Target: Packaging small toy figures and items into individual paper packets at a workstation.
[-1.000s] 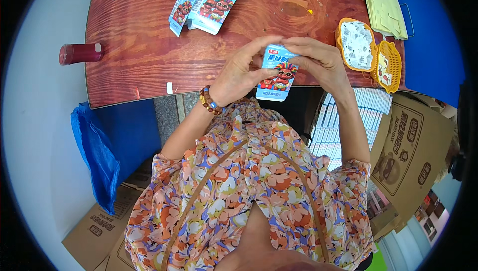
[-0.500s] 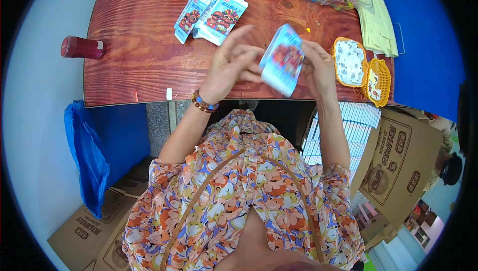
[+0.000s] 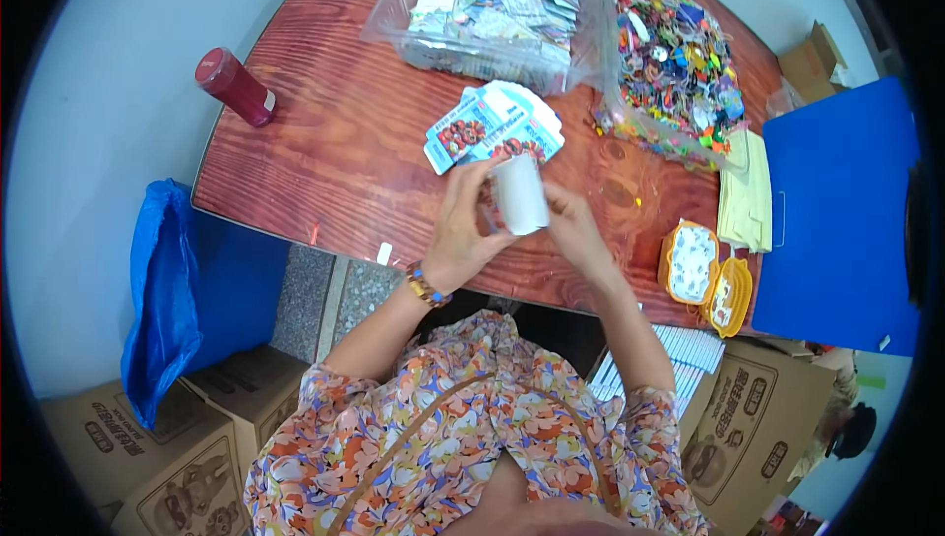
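My left hand (image 3: 463, 226) is closed around the left side of a small cardboard carton (image 3: 522, 197), its thumb along the near edge and its fingers at the far edge. A plain white surface of the carton faces up. At its right edge, the bent fingers of my right hand (image 3: 579, 233) grip it, slightly blurred. Just beyond my hands, several flat light-blue printed cartons (image 3: 459, 132) lie overlapped on the reddish wooden table (image 3: 325, 162). Any contents of the held carton cannot be made out.
Beyond stand a clear bin (image 3: 394, 19) of small packets and another bin (image 3: 679, 147) of colourful trinkets. On the right are an orange basket (image 3: 670, 280) with white sachets, yellow sheets (image 3: 748, 196) and a blue panel (image 3: 837, 221). A red bottle (image 3: 236, 88) stands left. Cardboard boxes (image 3: 758, 428) flank me.
The carton has turned from its printed blue face to a white surface, and both hands are closer together on it. The view has shifted, showing more of the far bins.
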The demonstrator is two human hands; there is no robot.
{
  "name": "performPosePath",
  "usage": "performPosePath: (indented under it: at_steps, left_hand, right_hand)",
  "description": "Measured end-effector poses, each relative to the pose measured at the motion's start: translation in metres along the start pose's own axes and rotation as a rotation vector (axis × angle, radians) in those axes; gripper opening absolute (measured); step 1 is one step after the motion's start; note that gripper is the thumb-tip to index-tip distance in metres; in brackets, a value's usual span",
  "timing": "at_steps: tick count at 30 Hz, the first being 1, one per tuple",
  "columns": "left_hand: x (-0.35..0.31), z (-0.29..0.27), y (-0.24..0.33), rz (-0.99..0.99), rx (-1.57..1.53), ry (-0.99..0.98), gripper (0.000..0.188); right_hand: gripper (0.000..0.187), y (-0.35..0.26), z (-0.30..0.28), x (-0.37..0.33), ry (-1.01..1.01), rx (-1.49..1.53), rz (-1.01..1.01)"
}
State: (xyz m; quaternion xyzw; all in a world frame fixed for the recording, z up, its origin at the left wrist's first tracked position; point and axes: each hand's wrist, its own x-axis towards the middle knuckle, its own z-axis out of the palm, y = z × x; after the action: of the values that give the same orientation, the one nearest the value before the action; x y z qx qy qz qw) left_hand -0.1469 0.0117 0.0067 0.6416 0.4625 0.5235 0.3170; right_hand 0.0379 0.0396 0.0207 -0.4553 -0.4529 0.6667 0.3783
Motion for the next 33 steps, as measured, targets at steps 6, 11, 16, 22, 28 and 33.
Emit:
performPosePath:
  at_steps: [6, 11, 16, 22, 28, 33]
  left_hand:
    - [-0.01, -0.042, -0.026, -0.173, 0.003, 0.074, 0.089]
    - [-0.015, -0.049, -0.028, -0.223, -0.006, 0.012, 0.09]
    - [-0.028, -0.066, -0.04, -0.352, 0.019, 0.043, 0.092]
    - [-0.009, -0.062, -0.04, -0.294, 0.022, 0.022, 0.091]
    - [0.005, -0.041, -0.022, -0.261, 0.118, 0.007, 0.083]
    - [0.012, -0.023, -0.017, -0.181, 0.278, 0.062, 0.084]
  right_hand:
    - [0.023, -0.102, 0.009, 0.135, 0.154, -1.083, -0.727]
    - [0.039, -0.095, -0.013, 0.285, 0.196, -1.475, -0.521]
    - [0.032, -0.093, -0.007, 0.314, 0.051, -1.677, -0.548]
    - [0.02, -0.133, -0.012, 0.27, 0.102, -1.567, -0.494]
    - [0.021, -0.157, -0.035, 0.208, 0.28, -0.758, -0.507]
    - [0.02, -0.15, -0.005, 0.099, 0.319, -0.414, -0.645]
